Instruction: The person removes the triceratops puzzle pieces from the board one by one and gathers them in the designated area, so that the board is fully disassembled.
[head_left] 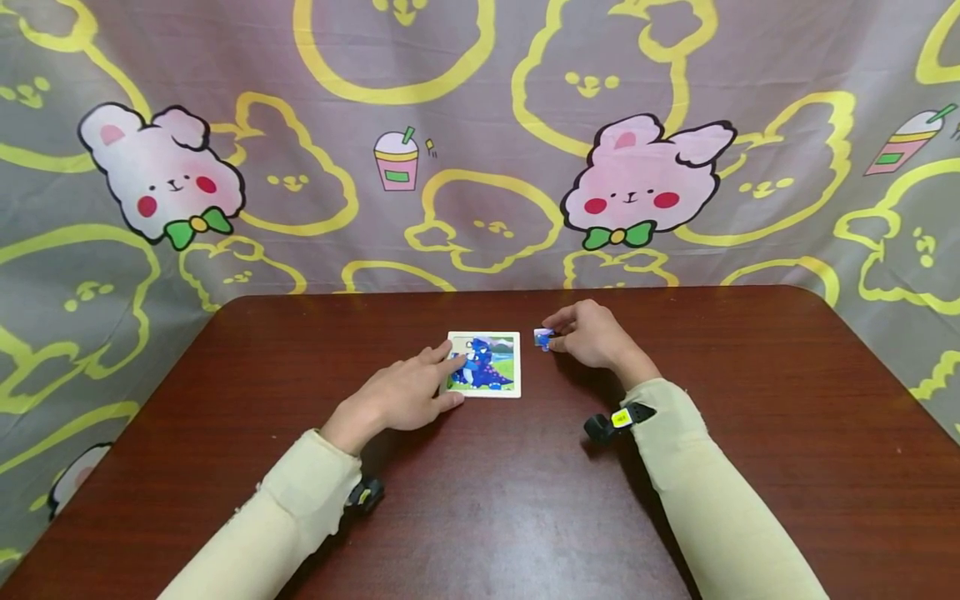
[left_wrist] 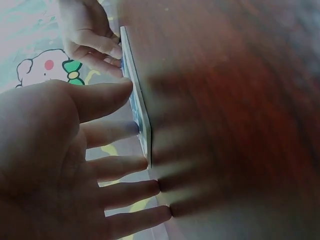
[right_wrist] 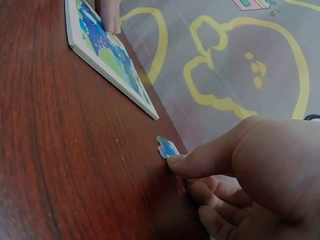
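Note:
A square jigsaw board [head_left: 491, 394] with a white rim lies on the table, its picture a blue dinosaur over green grass. At the picture's upper left a pale patch of backing shows. My left hand [head_left: 405, 392] reaches over the board's left side, fingers spread and nearly straight, with the index fingertip on the picture and the thumb by the near rim. Right of the board, my right hand [head_left: 592, 335] pinches a small blue puzzle piece [right_wrist: 168, 148] between thumb and fingers, low over the table. The piece's far end is hidden behind the thumb [right_wrist: 200, 157].
The dark reddish-brown table [head_left: 480, 500] has rounded far corners. Close behind it hangs a grey curtain [head_left: 480, 125] with yellow outlines and cartoon rabbits. Black wrist cameras [head_left: 600, 427] sit at both cuffs.

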